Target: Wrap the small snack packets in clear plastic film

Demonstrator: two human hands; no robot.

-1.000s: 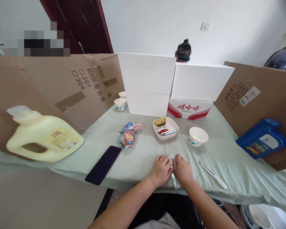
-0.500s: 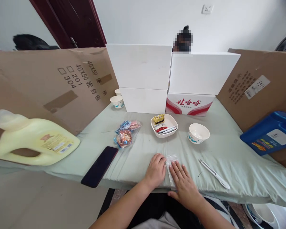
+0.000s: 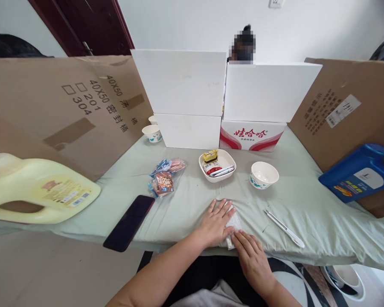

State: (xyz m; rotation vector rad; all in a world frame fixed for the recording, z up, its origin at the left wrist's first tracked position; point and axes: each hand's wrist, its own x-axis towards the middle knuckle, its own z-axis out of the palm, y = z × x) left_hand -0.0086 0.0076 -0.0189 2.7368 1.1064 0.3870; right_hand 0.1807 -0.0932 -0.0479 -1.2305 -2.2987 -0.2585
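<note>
A small folded piece of clear plastic film (image 3: 234, 220) lies on the cloth by the table's front edge. My left hand (image 3: 215, 224) rests flat over its left side, fingers spread. Close by on the right, my right hand (image 3: 252, 255) lays its outstretched fingers against the film's lower right edge; its thumb is hidden. Beyond the hands stands a white square bowl (image 3: 218, 178) with a yellow packet (image 3: 210, 156), a red-and-white packet (image 3: 210, 167) and flat white packets in it. Right of that is a round white bowl (image 3: 264, 175) with a blue pattern.
Left of my hands lie a phone (image 3: 129, 222) and a clear bag of snacks (image 3: 164, 183). A white pen-like cutter (image 3: 284, 229) lies right. A yellow jug (image 3: 48, 187), blue bottle (image 3: 355, 172), white boxes (image 3: 188, 130) and cardboard panels (image 3: 83, 102) surround the table. A person sits behind.
My left hand has gone from curled at the film's left edge to flat on it with fingers spread. My right hand has slid down towards the table edge. The view has shifted slightly.
</note>
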